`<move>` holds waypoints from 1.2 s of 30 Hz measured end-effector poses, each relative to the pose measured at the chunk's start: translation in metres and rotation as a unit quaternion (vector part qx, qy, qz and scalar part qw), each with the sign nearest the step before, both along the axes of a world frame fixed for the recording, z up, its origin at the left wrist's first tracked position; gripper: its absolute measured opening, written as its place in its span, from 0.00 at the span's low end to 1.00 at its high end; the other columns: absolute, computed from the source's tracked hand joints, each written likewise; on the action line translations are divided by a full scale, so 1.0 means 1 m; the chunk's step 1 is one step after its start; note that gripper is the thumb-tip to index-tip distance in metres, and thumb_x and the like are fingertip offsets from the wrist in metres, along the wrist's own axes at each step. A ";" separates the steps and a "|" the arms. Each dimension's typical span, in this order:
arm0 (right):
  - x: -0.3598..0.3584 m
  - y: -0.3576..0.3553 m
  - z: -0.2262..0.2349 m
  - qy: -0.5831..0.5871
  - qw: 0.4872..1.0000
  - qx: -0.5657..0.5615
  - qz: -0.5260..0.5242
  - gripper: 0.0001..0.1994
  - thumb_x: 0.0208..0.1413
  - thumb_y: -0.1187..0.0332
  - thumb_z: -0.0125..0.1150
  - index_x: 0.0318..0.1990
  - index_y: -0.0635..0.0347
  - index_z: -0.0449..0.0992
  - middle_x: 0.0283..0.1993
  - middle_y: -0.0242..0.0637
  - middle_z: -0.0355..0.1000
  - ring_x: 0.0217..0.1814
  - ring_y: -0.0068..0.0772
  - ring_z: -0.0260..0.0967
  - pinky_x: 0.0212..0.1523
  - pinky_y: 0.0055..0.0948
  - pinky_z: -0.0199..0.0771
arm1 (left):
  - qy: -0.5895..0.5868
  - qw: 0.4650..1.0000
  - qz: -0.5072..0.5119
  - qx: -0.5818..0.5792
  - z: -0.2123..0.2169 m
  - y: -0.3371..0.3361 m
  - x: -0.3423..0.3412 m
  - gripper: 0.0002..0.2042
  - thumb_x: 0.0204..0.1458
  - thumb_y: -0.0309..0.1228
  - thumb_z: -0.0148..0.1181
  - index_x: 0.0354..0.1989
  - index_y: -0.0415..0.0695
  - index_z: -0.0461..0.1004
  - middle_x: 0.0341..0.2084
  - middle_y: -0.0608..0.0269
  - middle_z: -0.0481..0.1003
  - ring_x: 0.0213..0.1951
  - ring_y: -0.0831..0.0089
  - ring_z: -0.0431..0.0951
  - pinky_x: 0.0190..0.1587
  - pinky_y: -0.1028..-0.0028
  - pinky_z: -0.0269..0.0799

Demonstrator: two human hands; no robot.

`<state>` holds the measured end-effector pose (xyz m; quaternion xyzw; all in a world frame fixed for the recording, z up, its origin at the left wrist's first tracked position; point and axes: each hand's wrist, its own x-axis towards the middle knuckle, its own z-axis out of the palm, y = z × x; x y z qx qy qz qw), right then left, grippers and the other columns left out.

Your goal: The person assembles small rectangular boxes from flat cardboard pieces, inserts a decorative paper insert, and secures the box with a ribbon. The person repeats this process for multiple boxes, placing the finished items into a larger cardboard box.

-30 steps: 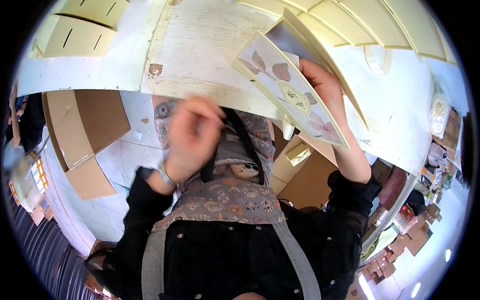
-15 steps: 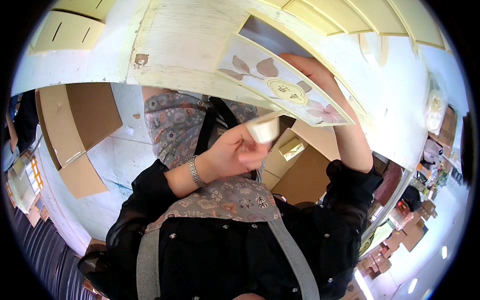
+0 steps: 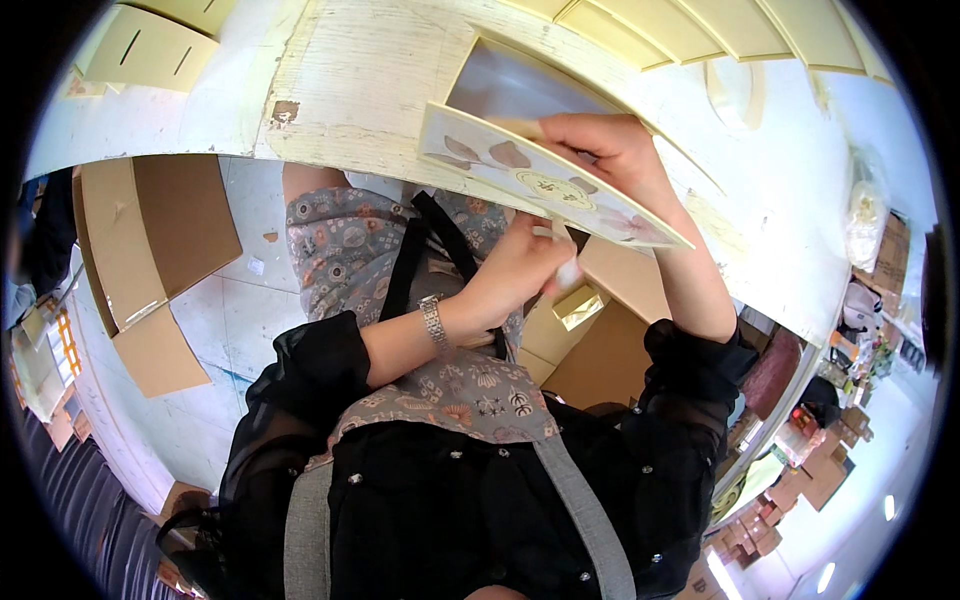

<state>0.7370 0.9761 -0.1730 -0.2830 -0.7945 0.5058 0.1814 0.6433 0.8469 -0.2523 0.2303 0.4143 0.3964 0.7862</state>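
A pale yellow paperboard box (image 3: 455, 75) lies tilted at the table's near edge, its open side showing a grey-blue inside. Its front panel (image 3: 480, 152) carries printed leaves, a flower and an oval label. My right hand (image 3: 615, 150) reaches in over the panel's upper edge with its fingers bent. A blurred beige bit shows at its fingertips, and I cannot make it out. Just below the panel, my left hand (image 3: 520, 270) is closed round a small white roll (image 3: 568, 273), mostly hidden by the fingers. A metal watch (image 3: 433, 322) circles the left wrist.
The worn white table (image 3: 350, 80) holds more pale yellow boxes (image 3: 150, 50) at far left and a row of yellow trays (image 3: 690, 35) at far right. Open brown cartons stand on the floor, one at left (image 3: 190, 220) and one (image 3: 590, 345) below the table edge.
My left hand has moved right and up toward the box's lower edge, turning the white roll. The box's front panel now leans flatter, and my right hand shows more above it.
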 end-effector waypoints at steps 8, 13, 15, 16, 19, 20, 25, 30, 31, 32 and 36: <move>0.002 0.004 0.021 0.150 0.932 -0.304 -0.133 0.16 0.64 0.59 0.50 0.48 0.62 0.75 0.24 0.26 0.70 0.22 0.10 0.60 0.22 0.12 0.60 | 0.436 0.840 -0.215 0.239 -0.036 -0.034 -0.041 0.13 0.52 0.30 0.51 0.45 0.43 0.75 0.26 0.54 0.76 0.30 0.58 0.77 0.34 0.65 0.72; 0.012 0.014 0.020 0.238 0.905 -0.347 -0.063 0.18 0.67 0.61 0.43 0.51 0.65 0.71 0.25 0.31 0.72 0.17 0.12 0.56 0.17 0.13 0.57 | 0.466 0.800 -0.250 0.283 -0.025 -0.033 -0.076 0.15 0.54 0.33 0.54 0.49 0.42 0.73 0.39 0.51 0.75 0.39 0.60 0.77 0.38 0.66 0.72; 0.011 0.011 0.022 0.323 0.860 -0.395 -0.021 0.17 0.67 0.62 0.42 0.50 0.66 0.70 0.25 0.34 0.73 0.14 0.13 0.54 0.15 0.14 0.54 | 0.605 0.700 -0.208 0.318 -0.020 -0.036 -0.085 0.16 0.51 0.32 0.58 0.48 0.42 0.73 0.40 0.50 0.74 0.38 0.58 0.76 0.41 0.67 0.72; 0.011 0.009 0.022 0.361 0.835 -0.414 -0.004 0.16 0.67 0.63 0.41 0.50 0.67 0.70 0.25 0.36 0.73 0.13 0.14 0.53 0.14 0.15 0.53 | 0.599 0.729 -0.056 0.325 0.000 -0.031 -0.087 0.17 0.48 0.29 0.62 0.48 0.41 0.73 0.40 0.52 0.74 0.39 0.58 0.75 0.42 0.66 0.71; 0.006 0.002 0.021 0.318 0.841 -0.438 -0.006 0.15 0.67 0.63 0.40 0.47 0.66 0.69 0.25 0.40 0.74 0.11 0.16 0.51 0.13 0.16 0.52 | 0.487 0.747 0.239 0.385 0.061 0.012 -0.090 0.19 0.39 0.23 0.68 0.43 0.43 0.74 0.38 0.57 0.74 0.45 0.55 0.71 0.46 0.66 0.69; 0.001 0.000 0.029 0.283 0.853 -0.437 -0.025 0.11 0.65 0.66 0.45 0.44 0.65 0.69 0.26 0.41 0.75 0.13 0.17 0.55 0.15 0.15 0.55 | 0.458 0.744 0.255 0.414 0.064 0.026 -0.094 0.19 0.38 0.23 0.69 0.42 0.44 0.75 0.38 0.58 0.74 0.47 0.54 0.70 0.47 0.66 0.68; 0.002 0.007 0.038 0.065 0.962 0.262 -0.029 0.12 0.52 0.78 0.57 0.45 0.61 0.74 0.35 0.38 0.75 0.29 0.26 0.71 0.26 0.21 0.70 | 0.470 0.710 0.006 0.524 0.049 0.036 -0.118 0.14 0.39 0.20 0.66 0.36 0.47 0.76 0.40 0.60 0.74 0.53 0.52 0.67 0.51 0.65 0.67; 0.016 -0.011 0.029 -0.249 0.925 0.270 0.102 0.24 0.40 0.80 0.59 0.50 0.60 0.73 0.40 0.43 0.71 0.37 0.41 0.71 0.38 0.30 0.74 | 0.389 0.804 -0.008 0.450 0.057 0.020 -0.123 0.11 0.41 0.21 0.62 0.35 0.44 0.76 0.44 0.57 0.73 0.54 0.50 0.66 0.54 0.60 0.65; 0.021 -0.020 0.028 -0.255 0.925 0.261 0.105 0.23 0.41 0.80 0.59 0.50 0.60 0.73 0.41 0.43 0.71 0.38 0.41 0.71 0.39 0.30 0.73 | 0.302 0.886 0.012 0.351 0.052 0.016 -0.120 0.10 0.44 0.21 0.61 0.36 0.42 0.76 0.46 0.53 0.71 0.54 0.51 0.67 0.54 0.61 0.64; 0.024 -0.023 0.027 -0.253 0.926 0.259 0.104 0.23 0.41 0.80 0.59 0.51 0.60 0.72 0.42 0.43 0.71 0.39 0.41 0.71 0.40 0.30 0.73 | 0.222 0.940 0.051 0.255 0.051 0.014 -0.117 0.09 0.46 0.21 0.60 0.37 0.41 0.76 0.49 0.48 0.70 0.53 0.51 0.68 0.54 0.61 0.63; 0.033 -0.024 0.022 -0.234 0.936 0.239 0.109 0.23 0.43 0.78 0.59 0.52 0.61 0.71 0.45 0.44 0.70 0.43 0.41 0.70 0.43 0.31 0.72 | 0.089 0.975 0.042 0.201 0.056 0.014 -0.117 0.15 0.47 0.19 0.55 0.45 0.39 0.72 0.56 0.43 0.65 0.56 0.53 0.66 0.58 0.62 0.60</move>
